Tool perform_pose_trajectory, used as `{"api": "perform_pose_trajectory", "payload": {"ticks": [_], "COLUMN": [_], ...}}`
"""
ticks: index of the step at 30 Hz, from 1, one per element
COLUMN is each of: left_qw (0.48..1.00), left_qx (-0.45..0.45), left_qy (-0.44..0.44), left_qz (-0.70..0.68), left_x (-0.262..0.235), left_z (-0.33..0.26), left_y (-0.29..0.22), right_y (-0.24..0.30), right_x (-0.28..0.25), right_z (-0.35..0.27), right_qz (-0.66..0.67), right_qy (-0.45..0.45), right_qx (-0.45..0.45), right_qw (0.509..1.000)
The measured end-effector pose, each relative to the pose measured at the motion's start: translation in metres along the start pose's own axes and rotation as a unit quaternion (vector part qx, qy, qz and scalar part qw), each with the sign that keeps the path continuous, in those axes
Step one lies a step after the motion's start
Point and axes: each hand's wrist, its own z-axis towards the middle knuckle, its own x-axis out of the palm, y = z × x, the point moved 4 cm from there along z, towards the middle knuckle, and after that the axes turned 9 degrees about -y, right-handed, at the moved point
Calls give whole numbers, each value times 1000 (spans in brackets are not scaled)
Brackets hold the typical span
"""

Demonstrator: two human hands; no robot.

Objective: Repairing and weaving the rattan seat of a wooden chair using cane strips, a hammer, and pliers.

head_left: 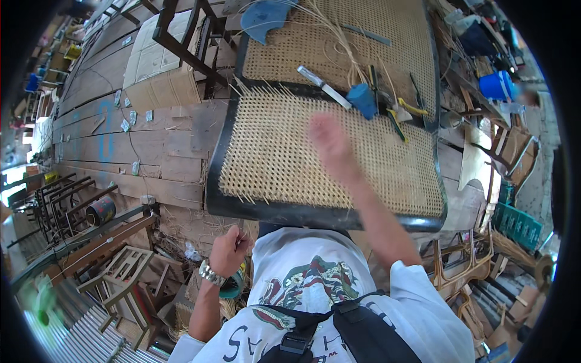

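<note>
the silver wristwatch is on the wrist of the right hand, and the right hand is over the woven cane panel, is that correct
Not quite: the head view shows the silver wristwatch on the wrist of the left hand. The right hand is over the woven cane panel, as you say.

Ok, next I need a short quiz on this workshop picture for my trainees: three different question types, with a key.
1. True or false: the left hand is over the woven cane panel.
2. Multiple choice: what colour is the chunky block beside the pliers?
A. Red
B. Blue
C. White
3. Short answer: what circles the left wrist?

Key:
1. False; the right hand is over it, while the left is beside the shirt.
2. B
3. A silver metal-link band.
</note>
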Motion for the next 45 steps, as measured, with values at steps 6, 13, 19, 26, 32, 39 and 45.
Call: {"api": "perform_pose_trajectory", "payload": {"ticks": [6, 13, 19, 26, 32, 39, 45], "left_qw": [956, 954, 948, 977, 958, 938, 961], "left_qx": [91, 14, 90, 165, 156, 44, 27], "left_qy": [-157, -257, -276, -80, -143, -205, -220], "left_qz": [-229, -153, -130, -107, -191, -277, -163], "left_x": [3, 2, 23, 168, 157, 75, 58], "left_z": [21, 89, 102, 8, 17, 30, 21], "left_y": [-127, -70, -67, -218, -205, -112, -115], "right_y": [35, -17, -22, 47, 13, -71, -122], "right_x": [-2, -295, -463, -302, -216, -290, -333], "right_z": [-146, -242, -318, -233, -170, 27, 109], "right_qz": [65, -178, -454, -326, -144, -517, -549], "right_qy": [265, 3, -153, -159, 101, -134, 58], "right_qx": [245, 268, 262, -14, 89, -212, -235], "right_qw": [930, 947, 838, 932, 980, 819, 800]}}
